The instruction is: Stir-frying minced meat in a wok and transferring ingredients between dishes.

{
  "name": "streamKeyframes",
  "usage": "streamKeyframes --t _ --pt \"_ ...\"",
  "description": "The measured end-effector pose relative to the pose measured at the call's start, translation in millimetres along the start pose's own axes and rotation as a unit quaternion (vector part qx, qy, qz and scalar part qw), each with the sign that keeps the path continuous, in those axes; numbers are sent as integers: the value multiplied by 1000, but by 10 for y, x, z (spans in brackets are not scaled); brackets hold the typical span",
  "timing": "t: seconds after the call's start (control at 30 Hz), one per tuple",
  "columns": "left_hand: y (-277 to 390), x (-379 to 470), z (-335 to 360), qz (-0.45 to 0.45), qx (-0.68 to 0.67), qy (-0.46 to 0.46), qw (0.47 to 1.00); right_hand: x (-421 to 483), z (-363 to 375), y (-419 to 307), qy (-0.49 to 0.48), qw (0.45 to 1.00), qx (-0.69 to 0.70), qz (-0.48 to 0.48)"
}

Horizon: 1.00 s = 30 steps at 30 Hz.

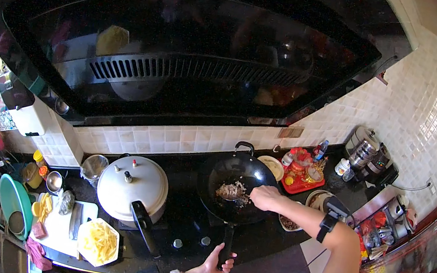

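Note:
A black wok (212,174) stands on the dark cooktop, its long handle (228,239) towards me. My left hand (217,258) is wrapped around that handle. Above the wok's right side, my right hand (264,197) is closed on a utensil whose handle is mostly hidden by the fingers. The utensil's metal head (228,197), perhaps a ladle or turner, dips into chopped food (230,190), seemingly minced meat, in the bottom of the wok. A bowl of dark food (289,223) sits just below my right forearm.
A pressure cooker (131,187) stands left of the wok, its handle pointing towards me. Further left are a plate of cut potato strips (99,242), a cleaver (76,219) on a white cutting board (55,235) and a green basin (14,205). A red tray (302,186) holds seasonings. The range hood (197,56) hangs overhead.

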<state>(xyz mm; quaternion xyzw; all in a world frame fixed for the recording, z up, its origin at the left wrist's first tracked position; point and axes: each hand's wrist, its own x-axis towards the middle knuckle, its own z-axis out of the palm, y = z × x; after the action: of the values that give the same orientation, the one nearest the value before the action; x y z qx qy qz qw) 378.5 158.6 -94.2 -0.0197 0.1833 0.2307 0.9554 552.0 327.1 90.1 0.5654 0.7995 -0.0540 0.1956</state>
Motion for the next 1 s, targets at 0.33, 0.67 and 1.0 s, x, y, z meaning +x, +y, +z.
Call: streamKeyframes --t 0.33,0.67,1.0 --pt "27 -8 -2 -14 -1 -15 1000 -363 -340 234 -52 998 -16 28" --pt "42 21 -7 -24 -14 -18 999 173 317 680 195 975 45 -98" --pt "35 32 -56 -8 0 -10 1000 -186 -142 13 -53 998 6 -36"
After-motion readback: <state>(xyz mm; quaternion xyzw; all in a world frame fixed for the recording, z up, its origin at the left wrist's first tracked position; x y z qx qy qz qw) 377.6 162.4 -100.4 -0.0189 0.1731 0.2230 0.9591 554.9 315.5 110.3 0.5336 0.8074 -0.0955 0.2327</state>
